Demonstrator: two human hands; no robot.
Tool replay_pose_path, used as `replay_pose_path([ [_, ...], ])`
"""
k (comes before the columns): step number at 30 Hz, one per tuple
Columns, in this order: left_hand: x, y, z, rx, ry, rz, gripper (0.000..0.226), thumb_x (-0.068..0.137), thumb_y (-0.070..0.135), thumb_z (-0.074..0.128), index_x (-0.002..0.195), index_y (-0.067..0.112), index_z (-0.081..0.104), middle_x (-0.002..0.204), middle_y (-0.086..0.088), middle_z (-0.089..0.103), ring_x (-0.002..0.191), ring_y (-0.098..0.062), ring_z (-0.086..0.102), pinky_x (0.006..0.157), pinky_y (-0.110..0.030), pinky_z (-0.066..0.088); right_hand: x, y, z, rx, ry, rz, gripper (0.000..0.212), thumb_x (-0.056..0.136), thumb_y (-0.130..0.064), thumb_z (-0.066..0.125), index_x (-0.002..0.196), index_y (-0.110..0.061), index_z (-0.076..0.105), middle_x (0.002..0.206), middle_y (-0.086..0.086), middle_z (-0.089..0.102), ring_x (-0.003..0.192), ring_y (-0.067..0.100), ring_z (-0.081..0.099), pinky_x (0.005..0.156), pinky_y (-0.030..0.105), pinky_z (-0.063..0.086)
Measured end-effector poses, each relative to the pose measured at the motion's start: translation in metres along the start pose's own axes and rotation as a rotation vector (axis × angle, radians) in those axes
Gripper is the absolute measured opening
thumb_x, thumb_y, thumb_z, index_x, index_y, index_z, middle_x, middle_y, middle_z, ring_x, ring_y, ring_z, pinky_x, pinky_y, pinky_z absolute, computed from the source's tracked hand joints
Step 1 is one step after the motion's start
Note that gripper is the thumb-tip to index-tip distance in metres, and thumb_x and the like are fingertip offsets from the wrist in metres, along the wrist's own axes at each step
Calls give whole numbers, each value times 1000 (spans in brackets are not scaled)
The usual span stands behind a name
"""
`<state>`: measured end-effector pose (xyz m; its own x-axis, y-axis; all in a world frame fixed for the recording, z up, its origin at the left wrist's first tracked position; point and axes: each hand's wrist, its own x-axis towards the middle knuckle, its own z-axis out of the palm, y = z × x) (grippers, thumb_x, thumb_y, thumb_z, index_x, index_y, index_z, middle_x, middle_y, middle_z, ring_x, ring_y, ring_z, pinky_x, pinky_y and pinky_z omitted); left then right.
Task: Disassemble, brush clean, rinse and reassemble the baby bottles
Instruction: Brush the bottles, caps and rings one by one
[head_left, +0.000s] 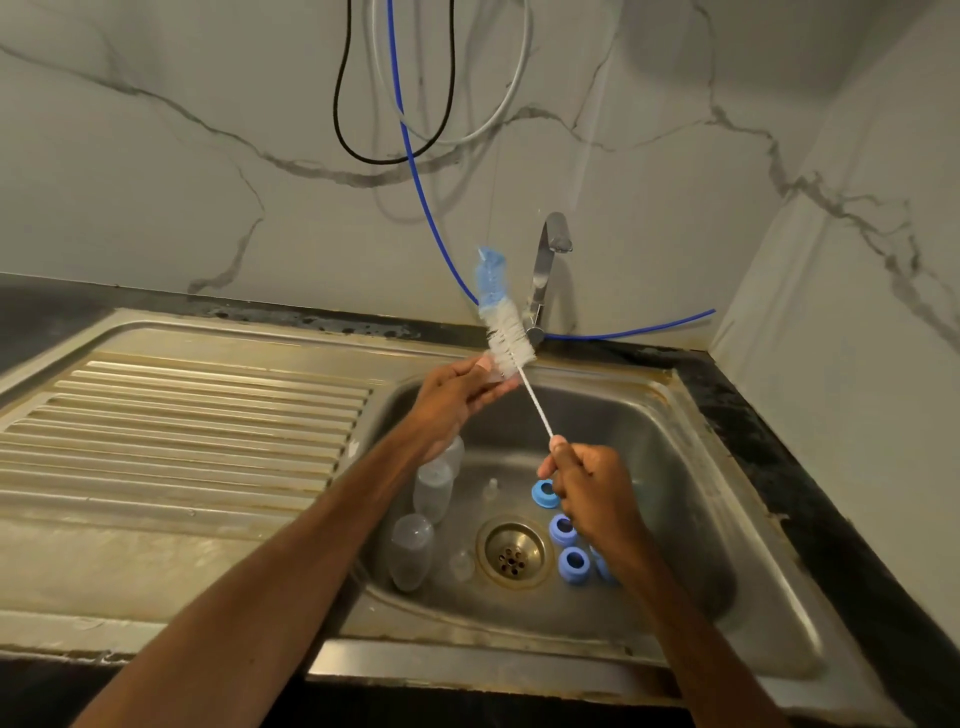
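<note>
Right grip (587, 483) pinches the brush (506, 332) handle; left grip (462, 395) holds a clear piece (494, 375) at its bristles.

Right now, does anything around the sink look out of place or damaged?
Nothing spilled or broken. Bottles and blue rings lie loose in the sink, as expected mid-wash. Oddities: dark grime along the back rim, and a blue hose trailing behind the tap.
</note>
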<state>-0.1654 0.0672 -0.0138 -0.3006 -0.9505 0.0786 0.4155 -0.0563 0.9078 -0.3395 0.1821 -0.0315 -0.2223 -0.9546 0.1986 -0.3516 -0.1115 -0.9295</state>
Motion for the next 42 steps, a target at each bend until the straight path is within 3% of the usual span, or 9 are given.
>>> replay_pose_path([
  [3,2,0,-16,-14,123,-33,32,105,11,52,132,-4,59,130,-20,67,115,-26,69,95,-31,58,-8,5,-1,-5,-76,16,47,105,-24,52,64,-6,67,47,2,48,40,7,40,43,20,33],
  [8,-5,-4,8,0,-16,-36,30,104,8,52,130,-5,60,125,-20,70,115,-29,70,98,-33,57,5,-2,1,17,12,25,48,106,-26,51,64,-7,67,50,9,49,39,9,40,40,22,32],
  [13,-2,4,-11,-92,189,-40,29,103,9,55,129,-3,63,128,-18,69,115,-25,70,95,-31,58,-10,6,-3,-20,-93,26,48,105,-25,52,65,-4,67,47,4,47,40,9,38,42,22,32],
  [17,-5,0,6,-102,24,-103,30,104,9,54,131,-2,60,128,-18,69,119,-27,68,99,-33,57,3,0,-1,-25,-9,-3,49,106,-26,51,62,-10,66,50,10,51,41,10,43,44,24,36],
  [22,-1,1,1,-184,49,-116,32,100,1,56,132,-1,60,131,-17,68,120,-27,67,104,-37,54,-2,3,-4,-52,-9,-47,47,105,-27,51,63,-12,67,49,7,53,46,14,47,49,30,40],
  [27,-3,-2,-1,-208,104,-112,36,97,7,64,132,3,62,126,-16,70,116,-26,70,94,-33,59,-2,5,-4,-43,-37,-32,47,106,-30,51,66,-12,68,53,12,57,48,16,48,51,33,42],
  [31,0,1,-11,-230,192,-72,38,95,8,68,130,-6,61,123,-21,71,109,-28,72,85,-30,61,-8,8,-6,-14,-78,-11,47,105,-25,52,64,-9,67,52,8,52,42,8,42,46,26,37],
  [38,-3,-3,7,-180,138,-126,30,98,9,63,127,-1,62,120,-21,72,109,-29,73,82,-28,61,0,4,-2,-53,-2,-39,47,106,-28,51,64,-11,66,53,16,58,43,10,47,46,26,40],
  [42,2,0,-8,-254,286,-140,33,98,17,66,127,2,63,116,-18,73,91,-19,75,73,-24,60,-13,8,-2,-107,-89,-25,47,105,-27,51,65,-9,67,44,-3,51,38,4,41,45,18,34],
])
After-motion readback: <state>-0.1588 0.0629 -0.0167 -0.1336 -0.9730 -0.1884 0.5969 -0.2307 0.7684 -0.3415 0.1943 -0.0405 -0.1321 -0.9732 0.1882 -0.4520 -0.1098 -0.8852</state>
